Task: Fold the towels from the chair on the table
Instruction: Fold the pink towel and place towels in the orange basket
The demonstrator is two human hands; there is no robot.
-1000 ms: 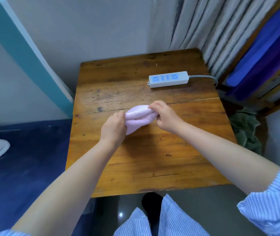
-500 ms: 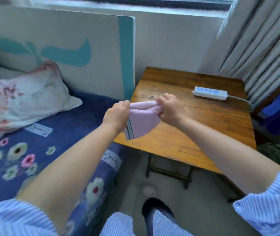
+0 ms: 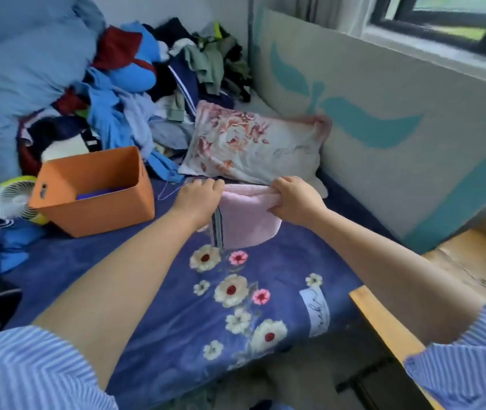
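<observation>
A folded pink towel (image 3: 247, 223) with a dark striped band hangs in the air over a blue flowered bed. My left hand (image 3: 198, 199) grips its upper left corner and my right hand (image 3: 293, 198) grips its upper right corner, both with curled fingers. The wooden table (image 3: 469, 258) shows only at the right edge of the view, behind my right forearm. The chair is out of view.
An orange bin (image 3: 93, 190) stands on the bed (image 3: 153, 270) left of my hands, a small fan (image 3: 11, 199) beside it. A flowered pillow (image 3: 253, 143) lies just beyond the towel. A heap of clothes (image 3: 135, 84) fills the back left.
The view has swung left from the table to the bed. Both hands have carried the folded towel off the tabletop and now hold it over the bed near the orange bin.
</observation>
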